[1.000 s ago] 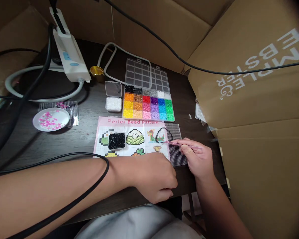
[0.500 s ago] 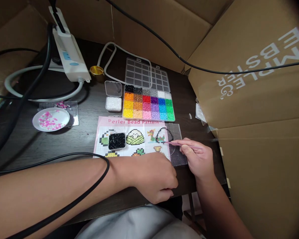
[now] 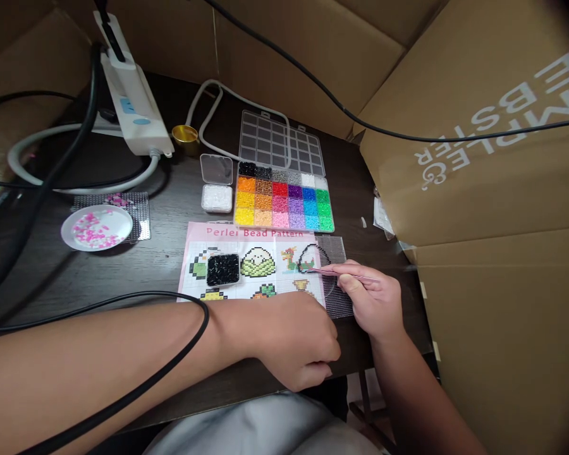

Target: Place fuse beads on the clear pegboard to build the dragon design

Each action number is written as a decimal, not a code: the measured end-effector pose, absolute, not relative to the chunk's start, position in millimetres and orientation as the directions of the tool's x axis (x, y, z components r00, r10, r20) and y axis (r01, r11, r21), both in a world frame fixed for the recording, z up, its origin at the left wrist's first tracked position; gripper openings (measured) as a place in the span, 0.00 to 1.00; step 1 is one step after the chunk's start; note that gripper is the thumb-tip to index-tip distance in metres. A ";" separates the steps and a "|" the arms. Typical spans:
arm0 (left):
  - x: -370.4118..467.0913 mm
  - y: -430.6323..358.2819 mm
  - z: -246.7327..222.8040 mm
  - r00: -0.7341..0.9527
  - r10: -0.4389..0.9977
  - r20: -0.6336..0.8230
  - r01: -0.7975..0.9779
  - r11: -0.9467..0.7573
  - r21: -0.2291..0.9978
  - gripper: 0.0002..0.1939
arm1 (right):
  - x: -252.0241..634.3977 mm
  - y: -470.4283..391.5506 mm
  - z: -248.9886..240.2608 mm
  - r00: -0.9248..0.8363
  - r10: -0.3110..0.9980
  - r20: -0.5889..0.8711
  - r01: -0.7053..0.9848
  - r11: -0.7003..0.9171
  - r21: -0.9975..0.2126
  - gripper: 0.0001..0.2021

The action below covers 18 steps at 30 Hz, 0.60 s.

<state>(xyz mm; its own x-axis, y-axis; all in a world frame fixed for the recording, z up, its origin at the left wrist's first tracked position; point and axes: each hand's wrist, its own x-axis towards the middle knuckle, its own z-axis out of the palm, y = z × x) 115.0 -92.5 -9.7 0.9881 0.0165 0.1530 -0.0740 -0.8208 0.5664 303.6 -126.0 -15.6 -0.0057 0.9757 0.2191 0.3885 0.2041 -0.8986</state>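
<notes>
My right hand (image 3: 377, 297) is closed round a pair of pink tweezers (image 3: 348, 274). Their tips point left, at the lower part of an arched outline of black beads (image 3: 308, 248). This outline lies on a clear pegboard (image 3: 339, 303), which overlaps a printed bead pattern sheet (image 3: 196, 234). Whether a bead sits between the tips is too small to tell. Curled into a fist, my left hand (image 3: 298, 341) rests at the table's front, covering the sheet's lower part. A small box of black beads (image 3: 223, 270) stands on the sheet.
Behind the sheet lies an open sorting box (image 3: 284, 197) of coloured beads, beside a small box of white beads (image 3: 217, 198). Leftward are a white dish (image 3: 97, 227) with pink beads, a gold cup (image 3: 185, 139) and a power strip (image 3: 137, 107). A black cable (image 3: 189, 344) crosses my left forearm.
My right hand has shifted slightly left, and the tweezer tips have moved a little left and up toward the bead outline. My left hand has stayed nearly still.
</notes>
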 end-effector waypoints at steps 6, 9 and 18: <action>114.9 -92.8 -10.1 0.988 0.026 0.152 -0.066 -0.820 0.568 0.10 | 303.1 -126.8 -14.0 -0.023 0.976 0.218 0.388 0.210 -0.897 0.13; 115.1 -92.6 -9.9 0.987 0.022 0.160 -0.073 -0.823 0.564 0.10 | 302.6 -126.2 -13.8 -0.023 0.975 0.223 0.400 0.213 -0.892 0.12; 114.9 -92.6 -12.6 0.985 0.016 0.171 -0.084 -0.822 0.563 0.10 | 302.9 -125.0 -13.5 -0.034 0.974 0.223 0.427 0.216 -0.878 0.12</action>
<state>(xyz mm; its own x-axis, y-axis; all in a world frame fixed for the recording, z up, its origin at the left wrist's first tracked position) 114.9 -92.6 -12.6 0.9851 0.0163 0.1709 -0.0841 -0.8224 0.5627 302.9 -125.0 -13.5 -0.0339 0.9742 0.2231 0.4266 0.2160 -0.8783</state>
